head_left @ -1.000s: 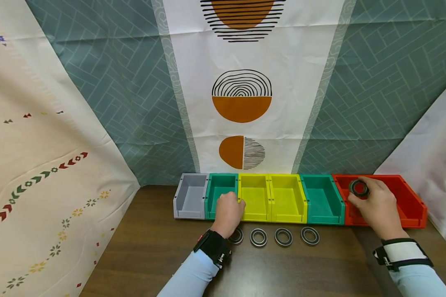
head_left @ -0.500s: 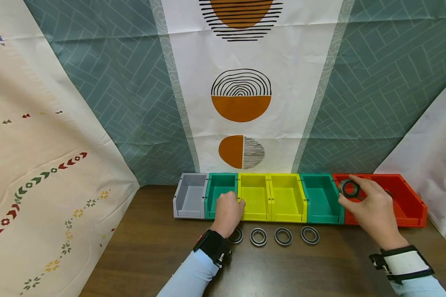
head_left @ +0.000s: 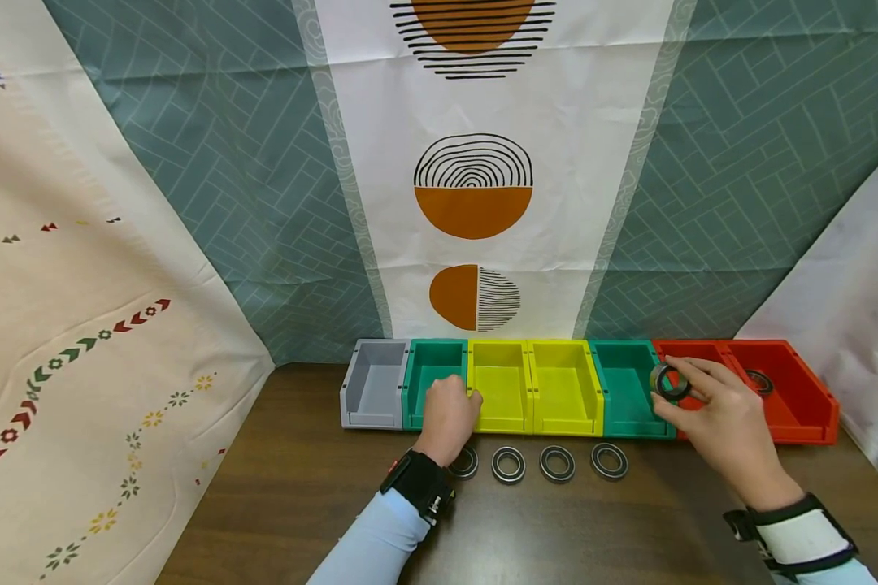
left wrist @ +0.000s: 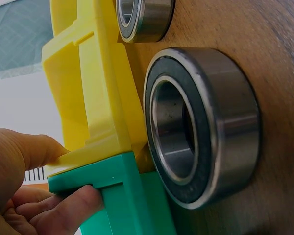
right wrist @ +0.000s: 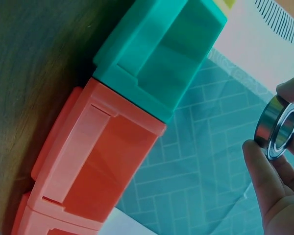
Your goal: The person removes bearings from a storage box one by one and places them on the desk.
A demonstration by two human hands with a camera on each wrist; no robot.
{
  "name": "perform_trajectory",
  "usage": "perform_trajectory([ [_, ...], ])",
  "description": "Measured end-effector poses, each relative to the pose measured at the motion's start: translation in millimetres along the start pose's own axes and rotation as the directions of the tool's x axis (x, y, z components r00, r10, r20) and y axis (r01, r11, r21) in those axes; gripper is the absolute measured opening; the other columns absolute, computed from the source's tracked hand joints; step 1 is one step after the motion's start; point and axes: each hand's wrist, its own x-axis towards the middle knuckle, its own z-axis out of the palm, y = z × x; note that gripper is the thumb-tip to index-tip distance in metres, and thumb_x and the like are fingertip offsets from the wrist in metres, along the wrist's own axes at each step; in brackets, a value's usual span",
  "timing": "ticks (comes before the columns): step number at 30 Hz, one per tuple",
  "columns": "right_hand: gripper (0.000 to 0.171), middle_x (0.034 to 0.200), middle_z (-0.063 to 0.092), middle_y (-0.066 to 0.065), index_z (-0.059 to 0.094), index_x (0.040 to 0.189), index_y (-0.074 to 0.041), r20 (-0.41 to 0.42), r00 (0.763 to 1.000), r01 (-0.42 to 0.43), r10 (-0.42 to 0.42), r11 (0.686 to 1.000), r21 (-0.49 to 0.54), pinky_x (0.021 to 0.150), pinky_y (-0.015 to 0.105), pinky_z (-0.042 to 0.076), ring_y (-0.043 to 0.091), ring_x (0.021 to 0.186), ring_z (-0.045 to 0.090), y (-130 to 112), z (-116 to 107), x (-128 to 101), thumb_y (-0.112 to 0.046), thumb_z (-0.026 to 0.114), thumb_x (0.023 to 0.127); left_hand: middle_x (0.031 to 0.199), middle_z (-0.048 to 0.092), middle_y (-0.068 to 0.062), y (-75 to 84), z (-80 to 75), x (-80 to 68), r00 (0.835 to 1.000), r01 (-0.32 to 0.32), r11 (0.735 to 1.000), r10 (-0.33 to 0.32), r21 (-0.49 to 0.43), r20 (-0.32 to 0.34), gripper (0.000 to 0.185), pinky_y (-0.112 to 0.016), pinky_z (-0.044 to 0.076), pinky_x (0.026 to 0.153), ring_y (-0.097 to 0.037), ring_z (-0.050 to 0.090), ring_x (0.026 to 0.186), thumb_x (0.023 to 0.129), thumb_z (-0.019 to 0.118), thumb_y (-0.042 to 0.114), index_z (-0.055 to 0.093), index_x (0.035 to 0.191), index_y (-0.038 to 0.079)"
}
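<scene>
Nearest you on the dark wooden table (head_left: 322,504), four steel ring bearings with black seals (head_left: 558,463) lie flat in a row, just in front of the line of plastic bins; the leftmost sits partly under your left wrist, and the left wrist view shows it touching the bin fronts, so any drag of that wrist could knock it or roll it off line. Your left hand (head_left: 449,414) grips the front lip where the left green plastic bin (head_left: 428,366) meets the neighbouring yellow plastic bin (head_left: 503,378), thumb on top and fingers curled beneath; the bins appear merely set side by side, so a hard pull there could separate or skew the row. Your right hand (head_left: 717,418) pinches a fifth steel ring bearing (head_left: 669,382) by its rim between thumb and fingertips, held in the air over the boundary between the right green plastic bin (head_left: 625,382) and the near red plastic bin (head_left: 691,357). That grip is light and on a smooth metal edge: a slip could drop the bearing onto the dividing wall, from which it may bounce into either bin or onto the table. Further right, the far red plastic bin (head_left: 797,398) already holds one bearing (head_left: 759,380). Behind stands the patterned fabric backdrop (head_left: 475,187).
</scene>
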Motion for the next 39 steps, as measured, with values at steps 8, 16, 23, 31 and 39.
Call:
perform_trajectory([
  [8, 0.063, 0.105, 0.064, 0.014, 0.066, 0.117, -0.010, -0.006, 0.999, 0.053, -0.053, 0.999, -0.013, 0.062, 0.015, 0.047, 0.028, 0.076, 0.065, -5, -4, -6, -0.021, 0.087, 0.058, 0.052, 0.046, 0.000, -1.3, 1.0, 1.5, 1.000, 0.000, 1.000, 0.000, 0.004, -0.005, 0.027, -0.021, 0.037, 0.040, -0.013, 0.048, 0.043, 0.088, 0.062, 0.027, 0.068, 0.085, 0.000],
  [16, 0.060, 0.099, 0.066, 0.012, 0.067, 0.113, -0.007, 0.025, 0.997, 0.080, -0.080, 0.997, -0.018, 0.062, 0.007, 0.044, 0.025, 0.073, 0.066, -6, -6, -17, -0.022, 0.086, 0.058, 0.052, 0.044, 0.001, -1.1, 0.5, 0.1, 1.000, -0.001, 1.000, 0.001, -0.008, -0.006, 0.026, -0.022, 0.036, 0.039, -0.013, 0.048, 0.042, 0.088, 0.061, 0.026, 0.067, 0.081, 0.001],
  [23, 0.057, 0.096, 0.067, 0.010, 0.068, 0.108, -0.006, 0.061, 0.995, 0.085, -0.084, 0.996, -0.008, 0.060, 0.011, 0.046, 0.022, 0.074, 0.065, -3, -5, -27, -0.022, 0.087, 0.056, 0.050, 0.042, 0.002, -1.6, 0.4, -0.1, 0.999, -0.023, 1.000, 0.023, -0.003, -0.023, 0.025, -0.022, 0.034, 0.037, -0.012, 0.046, 0.040, 0.087, 0.061, 0.024, 0.065, 0.073, 0.003],
  [31, 0.060, 0.101, 0.066, 0.021, 0.066, 0.109, 0.001, 0.198, 0.980, 0.005, 0.001, 1.000, -0.028, 0.056, 0.038, 0.054, 0.030, 0.077, 0.065, 0, 1, -39, -0.024, 0.086, 0.059, 0.051, 0.045, 0.002, -0.9, 0.2, -0.2, 0.999, -0.025, 1.000, 0.025, 0.008, -0.024, 0.025, -0.021, 0.034, 0.036, -0.011, 0.047, 0.040, 0.087, 0.062, 0.025, 0.066, 0.075, 0.003],
  [39, 0.054, 0.092, 0.068, 0.017, 0.068, 0.104, 0.002, 0.283, 0.959, -0.006, 0.017, 0.999, -0.038, 0.057, 0.038, 0.055, 0.025, 0.075, 0.064, 7, 12, -46, -0.026, 0.085, 0.060, 0.050, 0.042, 0.002, -2.4, 0.3, -0.1, 0.998, -0.053, 0.999, 0.054, 0.009, -0.037, 0.026, -0.022, 0.034, 0.037, -0.011, 0.047, 0.040, 0.087, 0.061, 0.024, 0.064, 0.070, 0.004],
])
